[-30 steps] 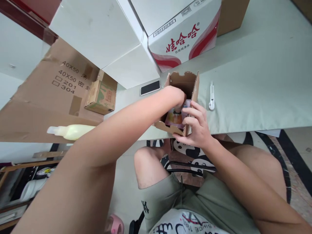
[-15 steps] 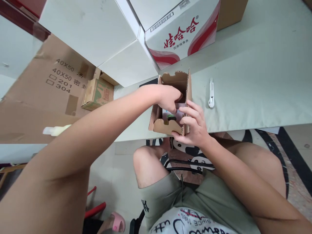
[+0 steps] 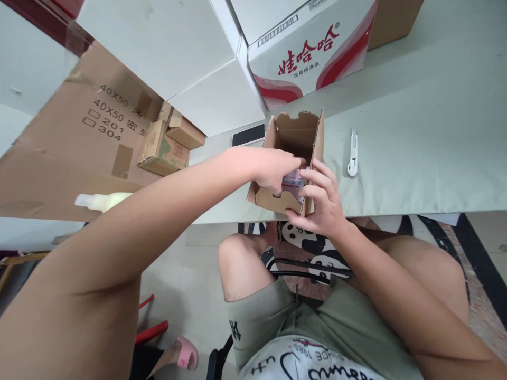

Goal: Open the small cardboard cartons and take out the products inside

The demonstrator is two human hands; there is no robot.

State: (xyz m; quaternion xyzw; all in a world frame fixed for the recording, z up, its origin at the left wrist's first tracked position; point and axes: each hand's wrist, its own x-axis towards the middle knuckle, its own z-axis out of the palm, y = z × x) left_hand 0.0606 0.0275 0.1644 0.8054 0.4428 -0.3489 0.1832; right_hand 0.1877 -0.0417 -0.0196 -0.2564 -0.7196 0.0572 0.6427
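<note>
An open cardboard box (image 3: 319,132) stands near the table's front edge, its flaps raised. Inside it lies a whitish, pinkish item (image 3: 292,182) with blue and red print, partly covered by my fingers; its exact kind is unclear. My left hand (image 3: 275,168) reaches into the box, thumb and fingers around this item. From the right, my right hand (image 3: 322,198) clasps the box's near right wall, thumb low outside and fingers bent over the edge towards the printed item. A white utility knife (image 3: 353,153) lies to the right of the box.
A dark-screened phone (image 3: 249,135) lies behind the box. White cartons (image 3: 222,97) and a red-and-white water carton (image 3: 312,60) stand at the back. On the left are a large cardboard sheet (image 3: 75,153), small brown boxes (image 3: 166,150) and a pale yellow bottle (image 3: 102,201). Another person's pink-shod foot (image 3: 187,354) shows below.
My left hand has shifted nearer and lower in the box, covering the green and dark round part seen before. More print shows now. The phone has come into fuller view.
</note>
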